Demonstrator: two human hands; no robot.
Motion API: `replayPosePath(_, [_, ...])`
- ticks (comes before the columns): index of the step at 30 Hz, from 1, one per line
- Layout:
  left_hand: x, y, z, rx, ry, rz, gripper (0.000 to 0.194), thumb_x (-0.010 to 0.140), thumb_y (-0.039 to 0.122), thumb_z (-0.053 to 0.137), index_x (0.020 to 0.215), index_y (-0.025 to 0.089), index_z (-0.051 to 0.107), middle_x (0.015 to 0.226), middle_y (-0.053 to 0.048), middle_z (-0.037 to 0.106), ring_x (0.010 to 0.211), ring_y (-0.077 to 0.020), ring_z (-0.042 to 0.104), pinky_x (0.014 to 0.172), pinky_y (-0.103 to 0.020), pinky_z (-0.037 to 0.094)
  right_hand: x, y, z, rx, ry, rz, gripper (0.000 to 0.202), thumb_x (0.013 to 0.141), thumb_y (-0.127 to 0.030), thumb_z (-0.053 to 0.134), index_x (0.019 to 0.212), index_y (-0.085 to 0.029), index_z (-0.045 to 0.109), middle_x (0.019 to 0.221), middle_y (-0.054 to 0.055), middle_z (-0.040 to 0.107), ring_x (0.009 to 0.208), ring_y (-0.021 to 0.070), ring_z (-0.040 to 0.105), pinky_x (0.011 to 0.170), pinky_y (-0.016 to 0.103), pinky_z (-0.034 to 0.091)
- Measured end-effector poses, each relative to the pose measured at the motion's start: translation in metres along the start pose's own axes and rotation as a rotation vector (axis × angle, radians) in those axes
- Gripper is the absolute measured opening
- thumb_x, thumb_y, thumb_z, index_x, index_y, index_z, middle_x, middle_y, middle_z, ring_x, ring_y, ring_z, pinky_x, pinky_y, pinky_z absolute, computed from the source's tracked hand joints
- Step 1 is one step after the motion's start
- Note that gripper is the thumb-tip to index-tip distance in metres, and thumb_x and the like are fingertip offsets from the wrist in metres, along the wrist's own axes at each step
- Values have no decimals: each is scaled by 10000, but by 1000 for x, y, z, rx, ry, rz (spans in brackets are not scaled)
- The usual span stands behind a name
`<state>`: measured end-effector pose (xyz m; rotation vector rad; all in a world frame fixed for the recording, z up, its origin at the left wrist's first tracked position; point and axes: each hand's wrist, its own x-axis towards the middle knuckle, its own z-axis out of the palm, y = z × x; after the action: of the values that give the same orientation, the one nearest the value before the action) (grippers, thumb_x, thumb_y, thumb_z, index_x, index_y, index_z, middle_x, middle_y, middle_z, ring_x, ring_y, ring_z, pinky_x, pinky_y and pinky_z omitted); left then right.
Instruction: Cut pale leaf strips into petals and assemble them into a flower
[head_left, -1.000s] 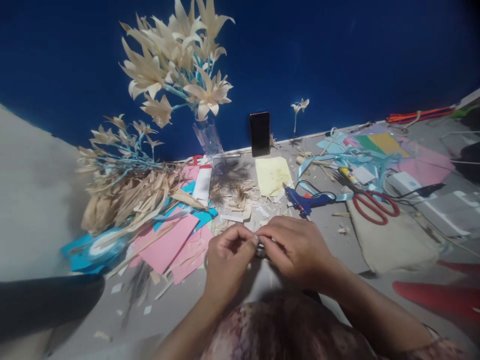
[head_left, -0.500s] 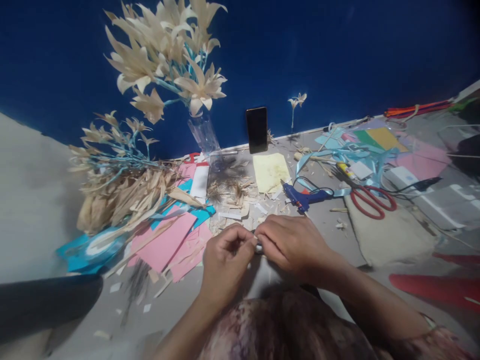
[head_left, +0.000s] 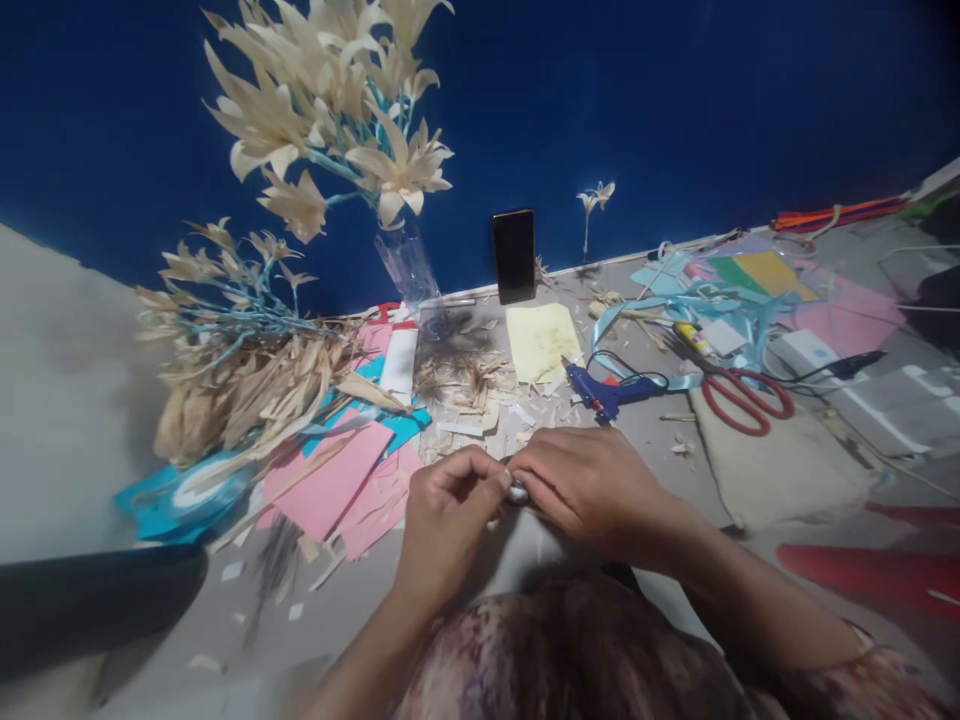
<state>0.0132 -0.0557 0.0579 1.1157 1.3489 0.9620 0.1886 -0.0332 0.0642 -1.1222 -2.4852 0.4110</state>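
Close in front of my body, my left hand [head_left: 452, 515] and my right hand [head_left: 596, 490] meet with their fingertips pinched together. Between them shows a small whitish, shiny piece [head_left: 517, 492], mostly covered by the fingers; its kind cannot be made out. Just beyond my right hand lies a blue glue gun [head_left: 611, 390] with a black cord. A pale yellow paper [head_left: 541, 343] and scattered dry scraps [head_left: 472, 390] lie past my fingers. Pink paper sheets [head_left: 341, 480] are to the left of my left hand.
Cream husk-like flowers [head_left: 401, 170] stand in a clear vase [head_left: 411, 270] at back left, beside a dry husk pile [head_left: 240, 390]. A phone [head_left: 514, 256] leans on the blue wall. Red-handled scissors [head_left: 746, 400] rest on a beige cloth [head_left: 780, 470] at right, near light-blue ribbon [head_left: 757, 315].
My fingers have shifted slightly around the small whitish piece, and a bit more of it shows. Both hands stay in nearly the same place.
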Motion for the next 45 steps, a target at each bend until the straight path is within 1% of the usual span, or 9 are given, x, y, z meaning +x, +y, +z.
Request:
replayPosePath(7, [-2, 1, 2, 61, 31, 41, 128, 725, 202, 666, 602, 172, 651, 570, 5, 593, 542, -130, 506, 543, -241, 386, 1, -3, 8, -10, 62, 52, 153, 887, -185, 546, 768, -175, 642, 713, 27, 658, 615, 143, 533, 579, 299, 249])
replayPosePath(12, [-4, 2, 1, -2, 16, 80, 154, 781, 227, 652, 636, 180, 635, 597, 5, 610, 582, -140, 547, 576, -237, 424, 0, -5, 19, 240, 171, 136, 168, 851, -151, 510, 737, -179, 631, 699, 17, 664, 633, 134, 562, 592, 265, 295])
replayPosePath(16, [-6, 1, 1, 75, 84, 151, 135, 787, 208, 646, 654, 188, 647, 634, -4, 638, 620, -152, 581, 600, -237, 436, -1, -7, 24, 400, 256, 208, 158, 824, -149, 510, 703, -179, 609, 651, 0, 633, 587, 118, 539, 581, 239, 325])
replayPosePath(24, [-11, 0, 2, 312, 212, 303, 106, 756, 173, 686, 657, 212, 686, 688, -6, 676, 667, -164, 607, 616, -233, 453, -1, -11, 26, 378, 314, 202, 151, 808, -149, 528, 682, -184, 604, 626, -3, 614, 566, 116, 516, 566, 238, 326])
replayPosePath(27, [-11, 0, 3, 309, 203, 281, 114, 771, 181, 674, 660, 207, 684, 682, -2, 673, 645, -155, 603, 604, -227, 456, -1, -14, 29, 355, 329, 202, 164, 810, -157, 528, 663, -184, 596, 606, -6, 592, 547, 113, 489, 550, 244, 304])
replayPosePath(33, [-9, 1, 1, 147, 120, 97, 123, 794, 243, 676, 685, 186, 689, 636, -6, 668, 594, -158, 610, 566, -231, 470, 0, -17, 28, 360, 350, 223, 183, 806, -156, 523, 630, -184, 567, 564, -24, 531, 518, 105, 439, 530, 240, 289])
replayPosePath(38, [-8, 1, -1, 67, 59, 56, 144, 814, 283, 675, 727, 169, 688, 641, -9, 668, 551, -160, 630, 565, -248, 501, 1, -17, 27, 364, 342, 240, 180, 802, -146, 523, 631, -180, 567, 566, -26, 529, 523, 101, 443, 538, 237, 294])
replayPosePath(42, [-8, 0, 1, 100, 82, 53, 146, 808, 284, 658, 720, 168, 671, 622, 3, 650, 528, -150, 617, 535, -240, 488, 0, -18, 30, 372, 361, 249, 175, 802, -140, 532, 636, -173, 575, 565, -29, 517, 524, 97, 445, 542, 234, 297])
replayPosePath(45, [-6, -6, 3, 236, 161, 125, 112, 789, 249, 631, 709, 177, 663, 649, 5, 649, 580, -147, 609, 546, -231, 466, 0, -19, 35, 348, 393, 243, 180, 802, -137, 531, 631, -172, 574, 565, -27, 508, 525, 102, 444, 542, 240, 295])
